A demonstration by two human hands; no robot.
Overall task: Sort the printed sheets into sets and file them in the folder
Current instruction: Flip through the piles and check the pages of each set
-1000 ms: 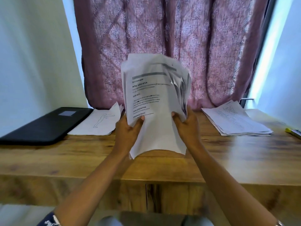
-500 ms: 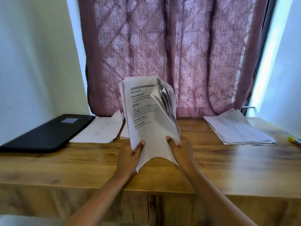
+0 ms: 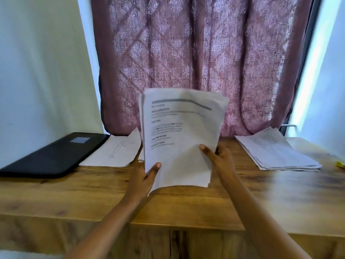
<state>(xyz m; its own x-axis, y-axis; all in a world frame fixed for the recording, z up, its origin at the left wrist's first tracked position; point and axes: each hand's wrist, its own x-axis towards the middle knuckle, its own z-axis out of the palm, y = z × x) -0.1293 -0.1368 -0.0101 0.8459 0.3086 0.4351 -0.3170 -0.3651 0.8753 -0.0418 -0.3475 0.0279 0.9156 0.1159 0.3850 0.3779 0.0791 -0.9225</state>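
Note:
I hold a stack of printed sheets upright above the wooden table, text side toward me. My left hand grips its lower left edge, thumb on the front page. My right hand holds the right edge, thumb pressed on the front and fingers behind. A black folder lies closed at the table's left. A sheet with a line drawing lies next to it. Another pile of printed sheets rests at the right.
A patterned mauve curtain hangs just behind the table. White walls stand at both sides. A yellow object shows at the right edge. The table's front edge runs across the lower part of the view.
The fanned pages have closed into one flat stack. The stack has come lower toward the table, and my right hand now holds it higher up the right edge.

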